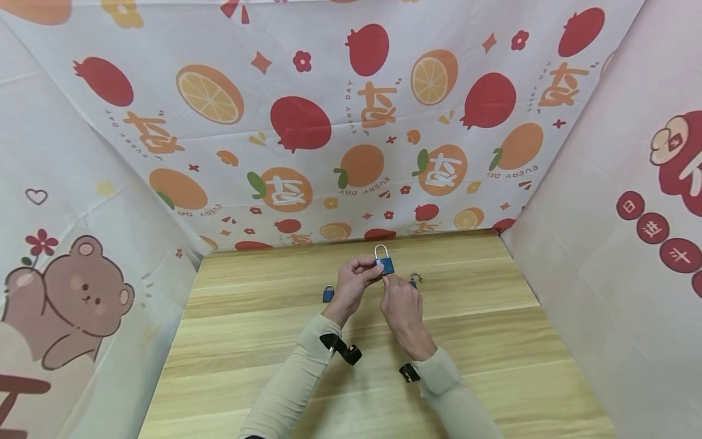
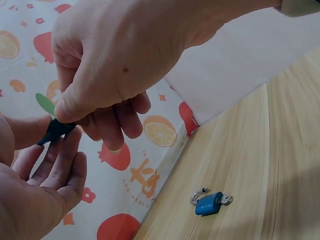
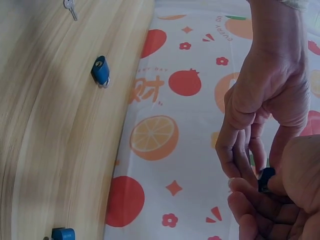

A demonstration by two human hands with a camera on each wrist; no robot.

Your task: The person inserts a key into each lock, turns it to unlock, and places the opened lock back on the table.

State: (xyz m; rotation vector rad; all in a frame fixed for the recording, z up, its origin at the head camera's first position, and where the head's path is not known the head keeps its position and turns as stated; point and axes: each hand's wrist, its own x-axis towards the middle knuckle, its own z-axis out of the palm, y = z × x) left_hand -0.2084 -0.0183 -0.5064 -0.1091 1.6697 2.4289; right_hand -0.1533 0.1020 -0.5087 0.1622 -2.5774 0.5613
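Observation:
A blue padlock (image 1: 386, 266) with a silver shackle is held up above the table. My left hand (image 1: 352, 283) grips its body between thumb and fingers, the shackle pointing up and away. At the padlock's lower end, my right hand (image 1: 402, 305) pinches a key that is almost wholly hidden by the fingers. Both hands meet closely around the lock in the left wrist view, where only part of its blue body (image 2: 56, 131) shows.
On the table (image 1: 230, 341), a closed blue padlock (image 1: 328, 294) stands to the left. An open padlock (image 2: 209, 204) with a key (image 2: 226, 199) in it lies to the right. A loose key (image 3: 70, 9) shows in the right wrist view. Patterned cloth walls (image 1: 307, 201) enclose the table.

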